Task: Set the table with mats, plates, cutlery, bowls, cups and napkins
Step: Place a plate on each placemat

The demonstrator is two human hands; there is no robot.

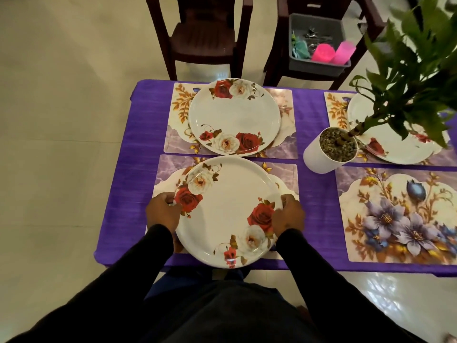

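Around: beyond my hands I saw a second plate (pixel 235 115) on its mat (pixel 178 120); a potted plant (pixel 331 149) stood right of them.
Hands: left hand (pixel 163 214) and right hand (pixel 288 215) gripped the near plate (pixel 227 211) by opposite rims, over the near mat (pixel 168 174).

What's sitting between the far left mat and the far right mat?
In the head view, a white plant pot stands on the purple tablecloth between the far left mat and far right mat.

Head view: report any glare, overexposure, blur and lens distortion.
Head view: glare on the floor at lower right; the pink cups in the grey bin glow overexposed; plant leaves are soft; the wide lens bows the purple table edges.
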